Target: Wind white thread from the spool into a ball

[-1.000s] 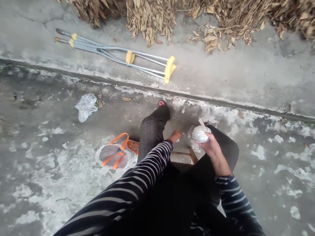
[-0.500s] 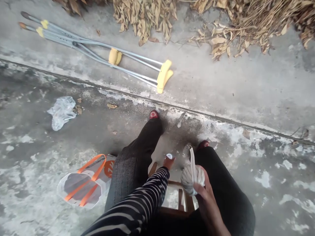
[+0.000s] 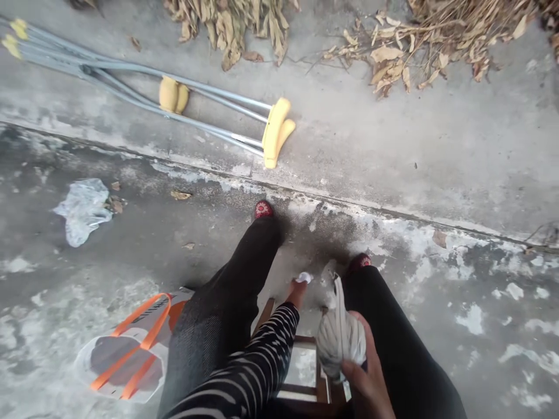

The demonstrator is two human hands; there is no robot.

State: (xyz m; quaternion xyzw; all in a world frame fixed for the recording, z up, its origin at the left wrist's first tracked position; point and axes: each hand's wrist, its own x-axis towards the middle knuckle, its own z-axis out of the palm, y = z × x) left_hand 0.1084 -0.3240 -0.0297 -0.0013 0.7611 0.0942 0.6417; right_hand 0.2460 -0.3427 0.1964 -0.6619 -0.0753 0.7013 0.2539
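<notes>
My right hand [image 3: 369, 361] is wrapped round a ball of pale grey-white strip [image 3: 338, 343], thumb at its lower side. A loose doubled length of strip stands up from the ball's top. Between my knees, my left hand [image 3: 297, 291] reaches low, in a striped sleeve. Its fingers are closed at a small white thing [image 3: 304, 277], too small and partly hidden for me to name. A thin, see-through wisp [image 3: 328, 272] shows just left of the strip's tip. Below both hands is a wooden stool or frame [image 3: 301, 390].
Crutches with yellow pads [image 3: 276, 131] lie on the raised concrete ledge [image 3: 371, 145]. A white bag with orange handles [image 3: 126, 355] stands by my left leg. Clear crumpled plastic [image 3: 84, 209] lies at left. Dried leaves [image 3: 393, 52] hang or lie along the far side.
The view has shifted, so the crutches, bag and plastic appear further left. My left hand and the white thing stay low between my legs. My right hand still grips the ball.
</notes>
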